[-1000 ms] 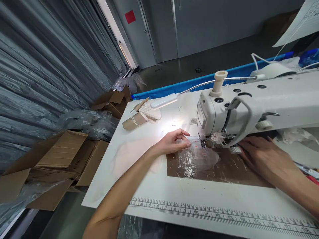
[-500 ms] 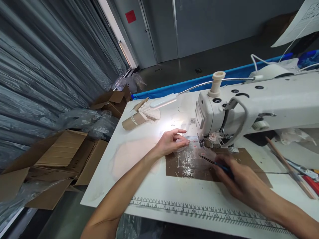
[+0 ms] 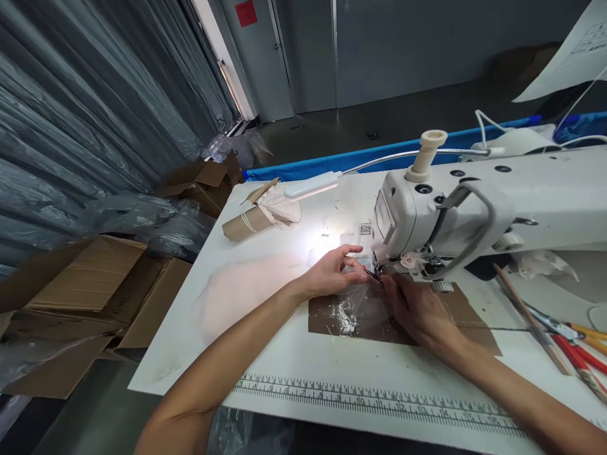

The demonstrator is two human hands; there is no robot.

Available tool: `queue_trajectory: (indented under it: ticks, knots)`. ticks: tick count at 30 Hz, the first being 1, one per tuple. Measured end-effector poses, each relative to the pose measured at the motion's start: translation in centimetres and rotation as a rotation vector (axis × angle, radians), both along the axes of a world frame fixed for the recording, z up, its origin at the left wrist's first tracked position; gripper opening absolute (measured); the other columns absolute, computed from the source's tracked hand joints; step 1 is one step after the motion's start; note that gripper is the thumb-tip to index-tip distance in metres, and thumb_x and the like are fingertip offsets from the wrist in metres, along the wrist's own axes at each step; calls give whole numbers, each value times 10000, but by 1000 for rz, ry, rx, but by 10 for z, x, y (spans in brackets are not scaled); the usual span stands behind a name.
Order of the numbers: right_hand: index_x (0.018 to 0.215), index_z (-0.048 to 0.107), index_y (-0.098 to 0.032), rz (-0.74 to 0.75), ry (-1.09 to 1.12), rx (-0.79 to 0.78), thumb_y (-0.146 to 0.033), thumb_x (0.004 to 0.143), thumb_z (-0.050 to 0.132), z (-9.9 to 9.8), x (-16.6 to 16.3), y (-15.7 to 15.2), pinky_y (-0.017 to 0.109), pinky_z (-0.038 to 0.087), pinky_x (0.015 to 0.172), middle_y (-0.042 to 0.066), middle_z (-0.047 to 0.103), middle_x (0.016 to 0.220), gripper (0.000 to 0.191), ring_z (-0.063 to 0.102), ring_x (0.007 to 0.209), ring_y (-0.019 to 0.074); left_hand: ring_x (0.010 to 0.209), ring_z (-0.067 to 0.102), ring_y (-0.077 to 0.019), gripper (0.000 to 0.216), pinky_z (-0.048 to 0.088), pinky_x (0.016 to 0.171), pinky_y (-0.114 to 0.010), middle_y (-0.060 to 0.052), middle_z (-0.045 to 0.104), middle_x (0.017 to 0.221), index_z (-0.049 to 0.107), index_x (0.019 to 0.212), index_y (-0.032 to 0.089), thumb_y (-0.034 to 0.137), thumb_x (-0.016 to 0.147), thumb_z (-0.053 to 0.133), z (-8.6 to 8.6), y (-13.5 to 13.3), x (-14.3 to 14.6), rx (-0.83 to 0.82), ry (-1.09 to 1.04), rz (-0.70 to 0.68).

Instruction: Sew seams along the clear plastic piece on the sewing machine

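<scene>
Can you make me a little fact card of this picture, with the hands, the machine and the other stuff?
Left hand: fingertips at a see-through sheet
Right hand: holding a thin dark tool, pointing toward the left hand
Sewing machine: white
Lamp: lit, left of the machine
Under the sheet: flat brown piece
Table: white, ruler along its near edge

Head camera (near, above), facing forward and down onto tabletop [image 3: 284, 354].

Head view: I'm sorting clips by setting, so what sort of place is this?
Probably a sewing workshop: a white sewing machine stands on a white table, a ruler scale runs along the table's near edge, and an open cardboard box sits beside it.
</scene>
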State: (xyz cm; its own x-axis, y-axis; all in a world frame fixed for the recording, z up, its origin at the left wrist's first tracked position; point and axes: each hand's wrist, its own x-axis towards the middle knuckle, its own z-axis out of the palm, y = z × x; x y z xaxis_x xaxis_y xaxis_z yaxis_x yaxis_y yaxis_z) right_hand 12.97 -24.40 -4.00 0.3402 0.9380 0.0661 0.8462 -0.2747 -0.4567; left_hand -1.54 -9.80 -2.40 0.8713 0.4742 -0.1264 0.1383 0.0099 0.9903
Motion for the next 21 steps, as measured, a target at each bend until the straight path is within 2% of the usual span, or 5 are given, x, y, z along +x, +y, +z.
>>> queue_trajectory:
  ticks: [5, 10, 16, 21]
  knots:
    - [906, 592, -212, 6, 4, -46, -504, 980, 182, 6, 0, 0, 272, 275, 504, 68, 622, 672, 508, 591, 600, 243, 854, 653, -173, 811, 444, 906, -376, -36, 682, 817, 300, 1445, 128, 234, 774, 744, 1, 0, 0, 31, 98, 54]
    - [840, 578, -207, 3, -67, -43, -452, 975, 262, 11, -3, 3, 270, 239, 507, 70, 629, 674, 422, 584, 592, 233, 861, 657, -183, 906, 449, 892, -364, -53, 696, 831, 226, 1483, 120, 208, 755, 758, 4, -3, 1, 72, 127, 86]
    - [845, 562, -210, -24, -54, -109, -416, 978, 314, 22, -10, 8, 259, 238, 519, 62, 658, 753, 349, 601, 642, 223, 862, 658, -180, 923, 448, 896, -345, -57, 708, 844, 213, 1483, 96, 190, 743, 757, 10, -4, 2, 104, 176, 105]
    - [838, 536, -209, -38, -44, -121, -412, 975, 344, 20, -10, 10, 252, 230, 518, 59, 649, 721, 311, 617, 649, 229, 857, 666, -181, 905, 454, 887, -339, -55, 713, 842, 229, 1475, 92, 199, 745, 754, 10, -3, 2, 89, 170, 96]
